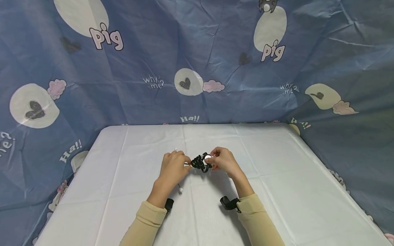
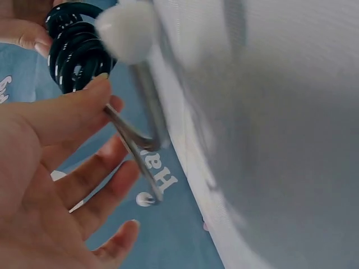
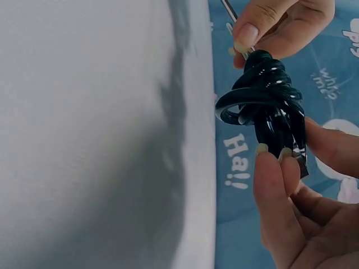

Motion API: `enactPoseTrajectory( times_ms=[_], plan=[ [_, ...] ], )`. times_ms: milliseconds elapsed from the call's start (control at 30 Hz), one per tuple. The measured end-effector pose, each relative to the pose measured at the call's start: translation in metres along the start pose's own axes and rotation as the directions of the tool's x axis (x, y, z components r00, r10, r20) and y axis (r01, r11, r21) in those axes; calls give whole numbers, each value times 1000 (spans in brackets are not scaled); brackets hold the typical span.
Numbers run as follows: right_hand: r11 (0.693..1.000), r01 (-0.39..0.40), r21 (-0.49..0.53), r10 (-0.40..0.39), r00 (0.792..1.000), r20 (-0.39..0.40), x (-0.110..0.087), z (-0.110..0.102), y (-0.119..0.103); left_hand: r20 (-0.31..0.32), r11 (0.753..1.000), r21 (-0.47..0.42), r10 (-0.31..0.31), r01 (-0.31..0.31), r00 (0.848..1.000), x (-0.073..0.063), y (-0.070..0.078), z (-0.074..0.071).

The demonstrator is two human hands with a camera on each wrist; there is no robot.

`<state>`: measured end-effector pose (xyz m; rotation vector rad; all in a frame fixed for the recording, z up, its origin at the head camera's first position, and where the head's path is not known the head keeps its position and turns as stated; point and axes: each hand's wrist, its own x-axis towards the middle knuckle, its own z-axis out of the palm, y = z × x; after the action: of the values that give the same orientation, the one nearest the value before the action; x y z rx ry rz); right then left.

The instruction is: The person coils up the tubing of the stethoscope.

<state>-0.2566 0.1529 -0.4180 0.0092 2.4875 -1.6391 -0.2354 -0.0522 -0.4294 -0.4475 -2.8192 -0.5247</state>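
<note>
A glossy black cord, wound in tight coils, is held up between both hands in the head view. My left hand pinches a thin bent metal rod where it meets the coils, its other fingers spread. A white ball tips the rod close to the left wrist camera, and a smaller white ball hangs below that hand. My right hand grips the far end of the bundle between thumb and fingertips. Loose loops of the cord stick out there. A round white patch shows beside the right thumb.
A white cloth covers the table under both hands. Behind and at the sides hangs a blue printed curtain. Black wrist cameras, such as the right one, sit on both wrists.
</note>
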Motion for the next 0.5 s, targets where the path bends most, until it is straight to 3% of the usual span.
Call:
enactPoseTrajectory(
  times_ms=[333,500],
  plan=[
    [997,-22,-80,26,998,57,1,9,10,99,1000,16,-20,18,995,-6,-1,6],
    [998,-44,-51,48,996,81,1,8,11,112,1000,13,-29,28,993,-6,-2,7]
  ],
)
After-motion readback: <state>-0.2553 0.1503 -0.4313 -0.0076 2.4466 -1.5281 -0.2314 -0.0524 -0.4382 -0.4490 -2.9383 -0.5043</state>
